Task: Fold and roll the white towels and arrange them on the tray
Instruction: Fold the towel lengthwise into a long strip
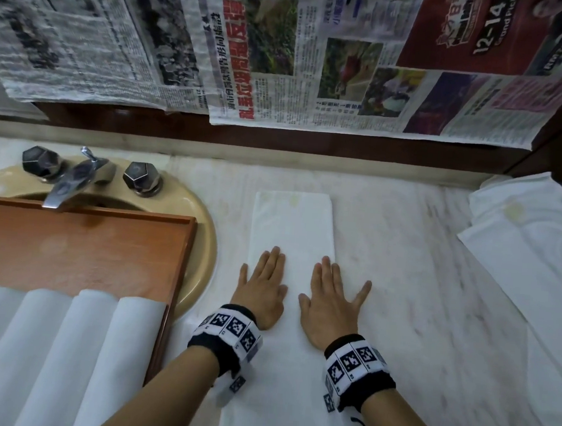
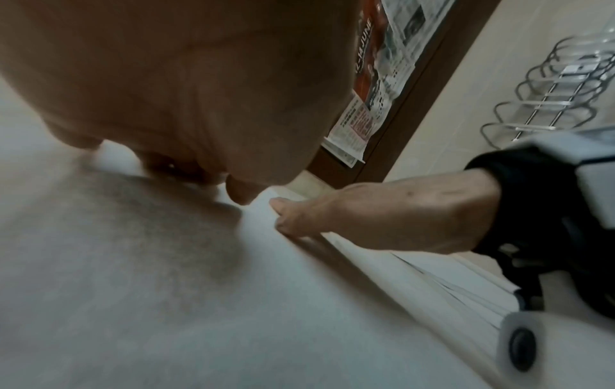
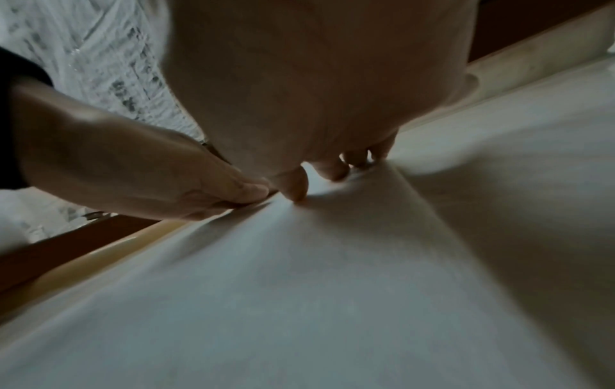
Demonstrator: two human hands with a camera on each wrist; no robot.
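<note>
- Four rolled white towels (image 1: 56, 356) lie side by side at the near end of the rectangular brown wooden tray (image 1: 76, 249), which sits over the beige sink.
- One long folded white towel strip (image 1: 293, 227) lies on the pale marble surface (image 1: 405, 257); loose white towels (image 1: 534, 255) are piled at the right edge.
- Left hand (image 1: 261, 287) and right hand (image 1: 331, 302) press flat on the strip, fingers spread, each grip pinching nothing.
- Bare surface lies between strip and pile.
- Newspaper (image 1: 320, 63) above reads "12-14".
</note>
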